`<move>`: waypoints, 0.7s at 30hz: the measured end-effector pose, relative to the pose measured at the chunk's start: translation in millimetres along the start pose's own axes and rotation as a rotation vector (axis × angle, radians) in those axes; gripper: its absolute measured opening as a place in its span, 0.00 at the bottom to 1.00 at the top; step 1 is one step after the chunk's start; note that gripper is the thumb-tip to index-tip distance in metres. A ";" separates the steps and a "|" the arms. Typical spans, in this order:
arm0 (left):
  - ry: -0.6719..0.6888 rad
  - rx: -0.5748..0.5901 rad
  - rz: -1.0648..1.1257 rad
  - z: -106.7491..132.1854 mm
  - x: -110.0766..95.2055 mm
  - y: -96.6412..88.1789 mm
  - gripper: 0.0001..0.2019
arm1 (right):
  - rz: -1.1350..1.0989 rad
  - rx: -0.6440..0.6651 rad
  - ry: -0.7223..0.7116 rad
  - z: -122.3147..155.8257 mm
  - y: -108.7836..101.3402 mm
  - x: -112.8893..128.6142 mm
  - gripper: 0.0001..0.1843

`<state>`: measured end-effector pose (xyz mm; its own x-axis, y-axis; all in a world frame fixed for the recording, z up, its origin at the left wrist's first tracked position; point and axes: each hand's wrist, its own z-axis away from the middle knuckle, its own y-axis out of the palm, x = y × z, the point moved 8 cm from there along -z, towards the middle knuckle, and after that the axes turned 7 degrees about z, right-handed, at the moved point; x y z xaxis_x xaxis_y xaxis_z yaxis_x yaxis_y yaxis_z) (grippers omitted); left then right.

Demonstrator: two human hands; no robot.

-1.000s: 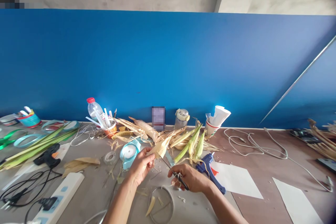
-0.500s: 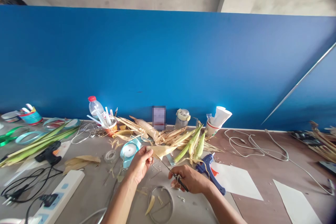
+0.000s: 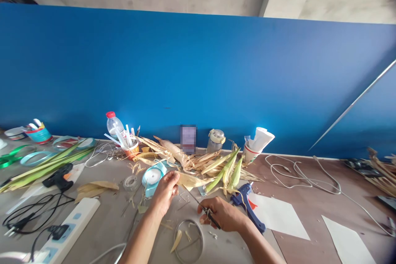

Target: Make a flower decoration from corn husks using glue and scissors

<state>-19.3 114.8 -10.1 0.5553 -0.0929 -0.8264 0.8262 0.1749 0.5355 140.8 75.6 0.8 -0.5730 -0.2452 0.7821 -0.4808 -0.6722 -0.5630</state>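
Note:
My left hand (image 3: 167, 189) pinches the end of a pale dried corn husk (image 3: 193, 181), which stretches to the right above the table. In my right hand (image 3: 221, 213) is a thin metal tool with a dark handle (image 3: 213, 217); its exact kind is hard to make out. The tool's slim shaft points up and left toward the underside of the husk, and I cannot tell whether they touch. Below the hands lies a wire ring (image 3: 202, 237) with a husk scrap (image 3: 176, 241) inside it. Right of my right hand rests a blue glue gun (image 3: 252, 210).
Dried husks (image 3: 176, 150) and green corn husks (image 3: 235, 173) lie behind my hands. A light blue tape roll (image 3: 152, 176) sits left. A power strip (image 3: 76, 225), a black glue gun (image 3: 58, 177) and cables occupy the left; white paper (image 3: 281, 216) lies right. A blue partition (image 3: 198, 70) stands behind.
The view has shifted slightly. My left hand and the husk are marginally higher, with the husk turned a little. Both hands keep their holds.

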 end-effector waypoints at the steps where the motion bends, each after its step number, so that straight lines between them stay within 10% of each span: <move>1: 0.004 0.001 -0.009 0.1 -0.2 0.1 0.19 | -0.007 0.001 0.003 -0.5 0.7 -1.8 0.12; 21: 0.022 -0.045 -0.068 -0.3 1.0 -3.0 0.19 | -0.083 0.009 0.025 -6.0 6.0 -10.9 0.10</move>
<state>-21.2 114.5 -12.6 0.4956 -0.0851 -0.8644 0.8565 0.2130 0.4701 140.2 78.4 -12.7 -0.5474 -0.1708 0.8193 -0.5214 -0.6961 -0.4935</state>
